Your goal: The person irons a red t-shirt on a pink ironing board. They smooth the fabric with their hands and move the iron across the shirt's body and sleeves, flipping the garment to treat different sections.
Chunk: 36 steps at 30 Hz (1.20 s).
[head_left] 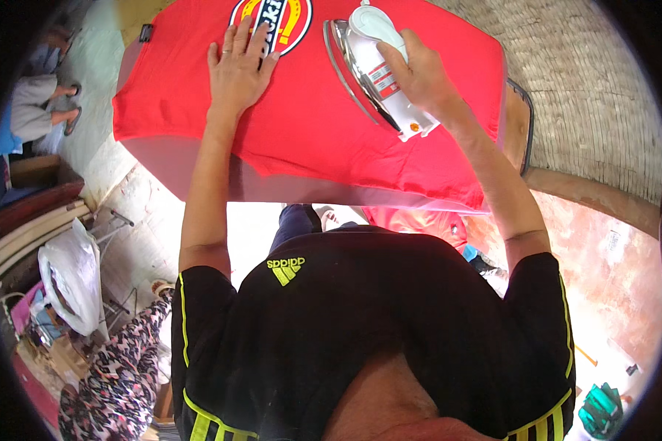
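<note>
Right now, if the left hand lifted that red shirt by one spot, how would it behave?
Probably floppy: the red shirt lies flat and its hem droops over the board edge. Likely light, since the left hand alone presses it smooth. It may slide once freed, though the iron in the right hand also rests on it.

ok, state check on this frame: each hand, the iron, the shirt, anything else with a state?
left hand: open, flat, palm down on the shirt
right hand: closed around the iron's handle
white iron: gripped, tipped onto its side edge, shiny soleplate showing, on the shirt
red T-shirt: spread flat over the board, printed emblem up, hem hanging off the near edge
white plastic bag: on the floor at left, bulging
</note>
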{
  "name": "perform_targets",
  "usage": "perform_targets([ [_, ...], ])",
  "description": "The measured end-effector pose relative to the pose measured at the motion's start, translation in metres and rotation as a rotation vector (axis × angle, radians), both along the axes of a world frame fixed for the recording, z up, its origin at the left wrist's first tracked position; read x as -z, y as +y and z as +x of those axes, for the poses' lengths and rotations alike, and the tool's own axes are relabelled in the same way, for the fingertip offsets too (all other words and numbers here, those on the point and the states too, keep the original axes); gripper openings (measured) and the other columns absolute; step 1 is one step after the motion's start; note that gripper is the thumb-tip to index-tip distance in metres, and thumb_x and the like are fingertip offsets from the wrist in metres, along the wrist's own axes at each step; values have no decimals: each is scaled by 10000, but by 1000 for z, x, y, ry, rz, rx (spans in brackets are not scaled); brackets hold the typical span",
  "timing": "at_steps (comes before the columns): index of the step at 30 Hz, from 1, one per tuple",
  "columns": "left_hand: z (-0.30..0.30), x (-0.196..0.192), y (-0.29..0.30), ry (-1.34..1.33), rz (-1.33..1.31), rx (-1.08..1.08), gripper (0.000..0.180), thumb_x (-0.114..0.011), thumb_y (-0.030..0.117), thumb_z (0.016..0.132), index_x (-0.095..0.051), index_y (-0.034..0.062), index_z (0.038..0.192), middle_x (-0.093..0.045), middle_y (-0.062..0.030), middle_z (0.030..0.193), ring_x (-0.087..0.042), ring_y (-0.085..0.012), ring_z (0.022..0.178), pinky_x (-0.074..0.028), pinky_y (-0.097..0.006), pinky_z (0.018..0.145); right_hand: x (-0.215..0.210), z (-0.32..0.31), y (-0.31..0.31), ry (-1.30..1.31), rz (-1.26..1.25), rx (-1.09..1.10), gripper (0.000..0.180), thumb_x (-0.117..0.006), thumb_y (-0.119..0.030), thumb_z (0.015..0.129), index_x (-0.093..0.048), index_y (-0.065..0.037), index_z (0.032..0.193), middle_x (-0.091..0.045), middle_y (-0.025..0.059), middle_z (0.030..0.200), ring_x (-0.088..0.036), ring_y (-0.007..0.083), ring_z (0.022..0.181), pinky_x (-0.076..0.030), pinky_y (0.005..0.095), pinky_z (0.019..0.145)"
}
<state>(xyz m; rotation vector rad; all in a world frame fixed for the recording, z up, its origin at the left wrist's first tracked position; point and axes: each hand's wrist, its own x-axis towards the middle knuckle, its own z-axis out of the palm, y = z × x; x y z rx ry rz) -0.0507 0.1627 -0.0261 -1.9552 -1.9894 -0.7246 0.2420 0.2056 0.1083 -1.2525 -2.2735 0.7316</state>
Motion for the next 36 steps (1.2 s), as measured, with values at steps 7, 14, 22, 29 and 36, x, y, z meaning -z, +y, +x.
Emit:
perform_targets([
  [7, -73, 9, -53, 66, -35, -286, 653, -386, 611, 969, -426, 209, 1482, -320, -82, 1586, -284, -349, 1456, -212, -626, 1130, -6, 20, -64, -134, -81, -157, 320, -588, -310, 974, -510, 0, 998, -632, 253, 725, -654, 449, 699, -489, 498, 601],
  [14, -70, 6, -67, 39, 1, -409, 613, -438, 518, 979, -463, 117, 1442, -361, -181, 1542, -313, -404, 1418, -238, -596, 1119, 0, -43, -73, -115, -74, -482, 341, -584, -340, 973, -523, -5, 996, -634, 230, 723, -663, 384, 656, -488, 472, 588],
  [22, -89, 8, -93, 84, -30, -600, 560, -456, 521, 970, -494, 200, 1428, -404, -149, 1517, -345, -394, 1395, -261, -589, 1108, 2, -36, -85, -129, -115, -484, 358, -545, -361, 997, -506, -6, 1024, -630, 230, 761, -654, 361, 679, -489, 431, 613],
  [29, -85, 10, -93, 50, -37, -610, 571, -460, 521, 966, -483, 207, 1443, -364, -137, 1546, -315, -394, 1417, -232, -606, 1125, 2, -29, -120, -118, -182, -449, 373, -570, -362, 979, -526, 8, 990, -658, 214, 733, -673, 373, 669, -499, 462, 617],
  [36, -87, 11, -89, 5, -38, -572, 588, -471, 525, 956, -469, 212, 1454, -340, -137, 1558, -298, -410, 1421, -206, -627, 1123, 4, -78, -103, -144, -143, -380, 388, -557, -365, 988, -504, 19, 977, -628, 242, 702, -643, 373, 604, -477, 462, 570],
])
